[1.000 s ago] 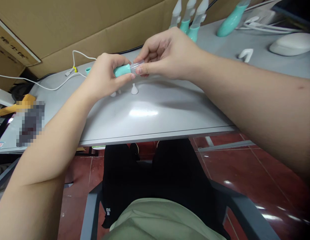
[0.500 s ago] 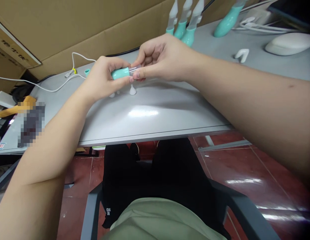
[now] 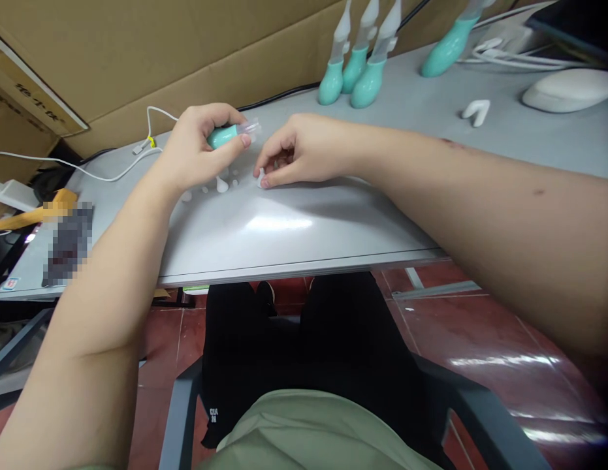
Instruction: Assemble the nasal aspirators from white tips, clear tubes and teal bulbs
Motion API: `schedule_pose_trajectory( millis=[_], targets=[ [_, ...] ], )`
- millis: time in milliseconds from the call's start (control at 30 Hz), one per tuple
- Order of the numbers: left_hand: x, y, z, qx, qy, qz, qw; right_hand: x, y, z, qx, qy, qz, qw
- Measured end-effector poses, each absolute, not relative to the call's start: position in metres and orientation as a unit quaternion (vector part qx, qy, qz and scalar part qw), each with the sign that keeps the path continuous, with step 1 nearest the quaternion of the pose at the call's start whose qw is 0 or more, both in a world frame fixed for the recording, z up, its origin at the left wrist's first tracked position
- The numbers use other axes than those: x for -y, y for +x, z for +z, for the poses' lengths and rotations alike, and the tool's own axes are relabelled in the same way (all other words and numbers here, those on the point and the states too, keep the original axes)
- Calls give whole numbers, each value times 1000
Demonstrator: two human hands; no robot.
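My left hand point(image 3: 198, 149) is closed around a small teal device with a clear tube end point(image 3: 231, 134), held just above the grey table point(image 3: 294, 228). My right hand point(image 3: 294, 153) has come down onto the table beside it, its fingertips pinched on a small white tip point(image 3: 261, 180) that is mostly hidden under them. A few more small white tips point(image 3: 221, 186) lie on the table below my left hand.
Three teal devices with clear tops point(image 3: 352, 72) stand at the back, another point(image 3: 448, 42) lies further right. A white clip-shaped part point(image 3: 475, 109), a white mouse-like object point(image 3: 568, 88), white cables point(image 3: 112, 166) and cardboard boxes point(image 3: 161, 59) ring the table.
My right hand let go of the clear tube end and dropped to the table onto the white tip. My left hand keeps hold of the teal device.
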State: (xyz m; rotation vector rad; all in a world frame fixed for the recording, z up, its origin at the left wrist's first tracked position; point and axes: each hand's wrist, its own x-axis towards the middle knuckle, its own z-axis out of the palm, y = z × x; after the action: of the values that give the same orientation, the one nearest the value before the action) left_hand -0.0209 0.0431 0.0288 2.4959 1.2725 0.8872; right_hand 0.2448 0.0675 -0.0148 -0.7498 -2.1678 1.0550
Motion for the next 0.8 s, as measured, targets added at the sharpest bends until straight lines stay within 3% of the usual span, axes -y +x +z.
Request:
schedule_pose_trajectory(
  millis=[167,300,467,800],
  targets=[
    [-43,-24,30,-432,846,300,83,-62,245,-3,799,-322,399,316],
    [-40,-24,31,-423,838,337,77,-50,245,13,705,-354,432,437],
    [-34,-20,31,-430,835,338,58,-46,236,16,615,-285,480,557],
    [-29,-17,34,-434,841,318,63,-48,233,11,611,-270,486,564]
  ],
)
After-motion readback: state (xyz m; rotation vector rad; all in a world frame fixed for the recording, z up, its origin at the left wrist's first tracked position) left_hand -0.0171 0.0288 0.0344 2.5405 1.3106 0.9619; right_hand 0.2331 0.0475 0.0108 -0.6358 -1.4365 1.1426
